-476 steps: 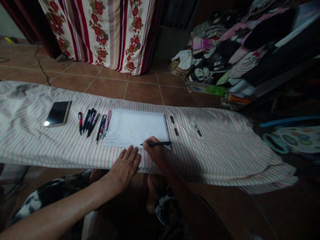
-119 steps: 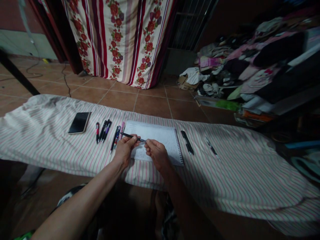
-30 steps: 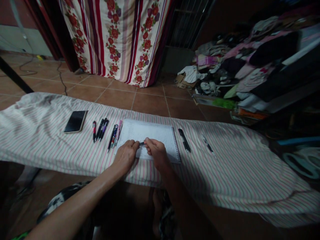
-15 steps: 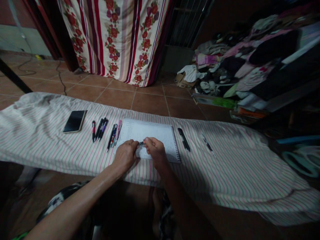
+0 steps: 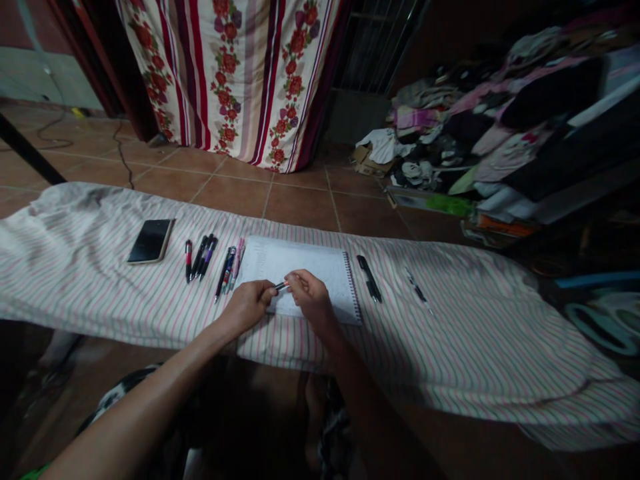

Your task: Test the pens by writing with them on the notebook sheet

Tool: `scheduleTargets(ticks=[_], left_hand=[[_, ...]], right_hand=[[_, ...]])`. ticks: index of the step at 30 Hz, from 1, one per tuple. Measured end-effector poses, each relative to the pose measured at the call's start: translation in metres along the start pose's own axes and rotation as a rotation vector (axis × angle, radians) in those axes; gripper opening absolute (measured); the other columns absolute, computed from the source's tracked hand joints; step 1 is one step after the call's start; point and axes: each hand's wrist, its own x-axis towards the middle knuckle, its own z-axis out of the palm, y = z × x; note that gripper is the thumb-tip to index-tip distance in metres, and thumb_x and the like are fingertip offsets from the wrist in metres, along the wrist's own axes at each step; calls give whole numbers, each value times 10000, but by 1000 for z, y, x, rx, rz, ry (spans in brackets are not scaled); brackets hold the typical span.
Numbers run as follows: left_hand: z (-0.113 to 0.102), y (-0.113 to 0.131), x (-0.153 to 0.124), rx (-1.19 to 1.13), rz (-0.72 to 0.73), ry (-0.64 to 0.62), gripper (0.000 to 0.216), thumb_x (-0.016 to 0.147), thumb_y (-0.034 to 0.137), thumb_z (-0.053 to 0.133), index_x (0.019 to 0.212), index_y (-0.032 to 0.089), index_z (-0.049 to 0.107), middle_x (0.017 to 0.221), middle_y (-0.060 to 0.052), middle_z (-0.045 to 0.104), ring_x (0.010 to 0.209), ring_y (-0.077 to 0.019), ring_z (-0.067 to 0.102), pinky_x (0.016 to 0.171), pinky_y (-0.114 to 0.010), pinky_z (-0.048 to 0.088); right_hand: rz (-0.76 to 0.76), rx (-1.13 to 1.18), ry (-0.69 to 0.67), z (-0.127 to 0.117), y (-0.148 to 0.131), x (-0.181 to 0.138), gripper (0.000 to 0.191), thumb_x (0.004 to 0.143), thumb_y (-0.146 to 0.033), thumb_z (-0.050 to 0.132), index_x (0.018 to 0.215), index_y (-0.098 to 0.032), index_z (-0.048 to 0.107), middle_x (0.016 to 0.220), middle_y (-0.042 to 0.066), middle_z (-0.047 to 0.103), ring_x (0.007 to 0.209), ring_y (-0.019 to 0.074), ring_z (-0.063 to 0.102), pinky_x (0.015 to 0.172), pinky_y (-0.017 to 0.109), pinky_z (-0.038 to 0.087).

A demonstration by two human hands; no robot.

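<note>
Between my two hands, over the lower part of a spiral notebook (image 5: 300, 257), is a dark pen (image 5: 282, 286). My left hand (image 5: 248, 305) pinches its left end, and my right hand (image 5: 310, 293) grips the other end, where a small reddish bit shows by the fingertips. Fingers cover much of the pen. Pens with printed barrels (image 5: 229, 270) lie along the notebook's left edge. Right of the spiral binding rests a black pen (image 5: 369, 279), and a thinner pen with a clear end (image 5: 419, 291) lies farther right.
A striped cloth (image 5: 475, 333) covers the low surface. A dark-screened phone (image 5: 151, 241) and several pens (image 5: 203, 257) lie on the left. Beyond are a tiled floor (image 5: 295, 200), a floral curtain (image 5: 255, 87) and a heap of clothes (image 5: 470, 127) at right.
Both hands have shifted slightly, the right one a little upward. The pen is more tilted, and a reddish part of it now shows near my right fingertips.
</note>
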Motion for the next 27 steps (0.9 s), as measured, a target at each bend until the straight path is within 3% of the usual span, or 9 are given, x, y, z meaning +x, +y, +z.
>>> scheduleTargets(ticks=[6,9,17,24,27], left_hand=[[1,-5,3,-561,-218,-221,199,800,252,463,701,118,572,498,29,488,414,-73,410,439,-209,296],[-3,-2,2,-698,-278,-295,196,771,267,522,673,105,570,489,17,504,411,-76,446,413,-203,303],[-14,0,0,-899,-356,-441,272,701,340,622,700,68,621,496,-35,577,436,-122,540,463,-233,403],[-16,3,0,-906,-337,-425,208,736,271,583,662,78,607,464,-8,527,430,-106,518,441,-216,351],[-17,3,-1,-901,-331,-422,196,741,258,580,656,83,600,470,-2,519,432,-100,512,432,-211,331]], right_hand=[[56,-40,-18,-2,-3,-2,224,718,-397,527,673,-183,580,491,-50,471,401,70,358,400,209,263],[78,-23,-39,-2,-5,-4,235,712,-399,530,691,-174,594,495,-49,475,394,64,339,390,206,253],[56,72,-154,-7,-8,-5,212,739,-367,510,760,-172,590,557,-43,494,437,65,365,405,200,262],[17,103,-221,-13,-17,-7,185,729,-309,512,824,-174,596,679,-20,573,522,75,468,517,217,386],[61,121,-190,-11,-20,-8,287,699,-318,555,945,-172,584,698,-11,601,548,88,498,537,226,412]])
